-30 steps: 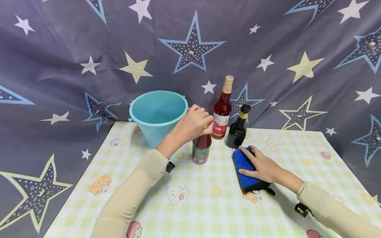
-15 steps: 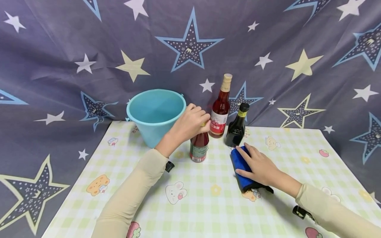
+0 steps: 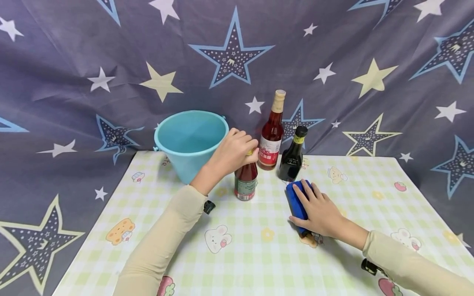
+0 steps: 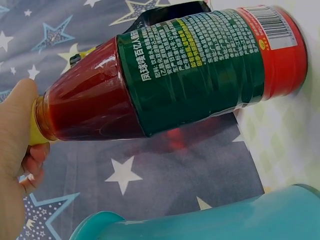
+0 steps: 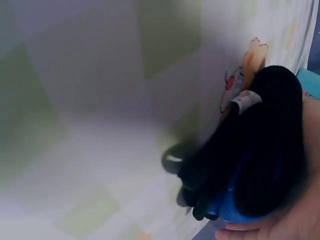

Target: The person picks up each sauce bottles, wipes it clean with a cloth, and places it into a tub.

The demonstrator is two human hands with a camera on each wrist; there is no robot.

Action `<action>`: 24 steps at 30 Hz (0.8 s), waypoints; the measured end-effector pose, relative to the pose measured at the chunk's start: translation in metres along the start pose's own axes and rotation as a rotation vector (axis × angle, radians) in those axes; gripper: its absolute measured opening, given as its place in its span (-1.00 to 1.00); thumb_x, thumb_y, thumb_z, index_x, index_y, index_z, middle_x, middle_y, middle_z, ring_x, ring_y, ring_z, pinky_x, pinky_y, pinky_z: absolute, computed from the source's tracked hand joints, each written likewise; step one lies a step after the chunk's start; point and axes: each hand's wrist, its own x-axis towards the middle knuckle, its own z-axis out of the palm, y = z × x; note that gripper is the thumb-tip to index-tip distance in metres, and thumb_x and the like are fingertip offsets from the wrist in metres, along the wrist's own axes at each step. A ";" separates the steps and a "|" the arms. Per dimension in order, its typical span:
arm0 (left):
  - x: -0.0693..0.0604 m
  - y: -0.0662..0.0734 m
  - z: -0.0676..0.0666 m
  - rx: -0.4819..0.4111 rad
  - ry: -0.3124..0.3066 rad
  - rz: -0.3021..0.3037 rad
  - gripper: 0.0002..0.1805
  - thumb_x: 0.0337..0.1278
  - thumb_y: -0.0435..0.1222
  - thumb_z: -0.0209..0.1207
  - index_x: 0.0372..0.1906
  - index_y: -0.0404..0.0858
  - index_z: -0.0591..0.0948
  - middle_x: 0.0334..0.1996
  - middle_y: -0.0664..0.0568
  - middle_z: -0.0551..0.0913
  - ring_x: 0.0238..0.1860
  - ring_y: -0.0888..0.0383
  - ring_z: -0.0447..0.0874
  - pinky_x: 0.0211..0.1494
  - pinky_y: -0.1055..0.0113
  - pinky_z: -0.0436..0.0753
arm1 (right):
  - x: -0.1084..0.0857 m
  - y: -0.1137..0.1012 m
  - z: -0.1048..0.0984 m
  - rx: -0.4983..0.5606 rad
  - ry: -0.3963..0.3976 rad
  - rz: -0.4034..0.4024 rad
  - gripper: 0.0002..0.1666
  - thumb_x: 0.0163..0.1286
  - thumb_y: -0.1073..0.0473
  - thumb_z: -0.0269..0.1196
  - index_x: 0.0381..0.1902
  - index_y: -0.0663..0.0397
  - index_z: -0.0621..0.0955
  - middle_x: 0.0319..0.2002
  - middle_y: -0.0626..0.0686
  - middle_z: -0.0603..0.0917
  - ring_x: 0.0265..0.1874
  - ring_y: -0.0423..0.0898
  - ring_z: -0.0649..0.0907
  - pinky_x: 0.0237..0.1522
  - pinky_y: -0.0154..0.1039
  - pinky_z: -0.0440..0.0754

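Observation:
My left hand (image 3: 237, 152) grips the yellow cap end of a ketchup bottle (image 3: 246, 183). It looks upright on the table; red sauce and a green label (image 4: 195, 70) show in the left wrist view. Across a rolled blue cloth (image 3: 296, 205) with black edges lies my right hand (image 3: 322, 211), fingers spread and fairly straight, thumb along the near side. The right wrist view has the cloth's dark end (image 5: 270, 150), with a small white tag and a loop, beside the palm; part of the cloth is hidden under the hand.
A light blue bucket (image 3: 190, 154) stands at the back left, close to my left wrist. Behind the ketchup are a tall red vinegar bottle (image 3: 269, 150) and a dark sauce bottle (image 3: 291, 162). A starry curtain (image 3: 207, 24) hangs behind the checked table (image 3: 177, 263).
My right hand has shifted slightly over the blue cloth, covering more of its right side. My left hand keeps its grip on the ketchup bottle. The head view has drifted a little.

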 end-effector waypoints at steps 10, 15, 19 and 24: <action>-0.002 0.002 -0.001 -0.018 0.010 -0.031 -0.81 0.28 -0.27 0.16 -0.47 -0.18 0.59 -0.58 0.04 0.56 -0.43 0.06 0.47 -0.19 0.20 0.43 | 0.002 0.003 0.004 0.096 -0.061 0.014 0.03 0.41 -0.12 0.25 0.62 0.17 0.08 0.56 0.47 0.06 0.47 0.54 0.20 0.19 0.35 0.53; -0.001 0.002 -0.001 -0.016 0.013 -0.042 -0.79 0.30 -0.26 0.17 -0.48 -0.18 0.56 -0.59 0.03 0.54 -0.44 0.06 0.46 -0.20 0.20 0.41 | 0.001 0.010 0.002 0.190 -0.074 0.014 -0.02 0.42 -0.06 0.25 0.61 0.16 0.10 0.59 0.41 0.03 0.51 0.48 0.16 0.17 0.36 0.54; -0.001 0.002 0.001 -0.025 0.012 -0.050 -0.78 0.30 -0.26 0.17 -0.49 -0.18 0.55 -0.60 0.03 0.52 -0.45 0.06 0.43 -0.22 0.21 0.40 | -0.002 0.014 0.002 0.226 -0.071 0.020 0.10 0.33 -0.25 0.33 0.61 0.10 0.13 0.61 0.34 0.02 0.49 0.48 0.22 0.10 0.36 0.59; -0.002 0.003 0.002 -0.042 0.014 -0.056 -0.77 0.31 -0.26 0.15 -0.50 -0.18 0.52 -0.60 0.03 0.48 -0.48 0.06 0.38 -0.26 0.21 0.36 | -0.004 0.016 0.005 0.249 -0.043 0.003 0.13 0.27 -0.22 0.38 0.61 0.08 0.16 0.60 0.35 0.05 0.39 0.53 0.36 -0.03 0.32 0.65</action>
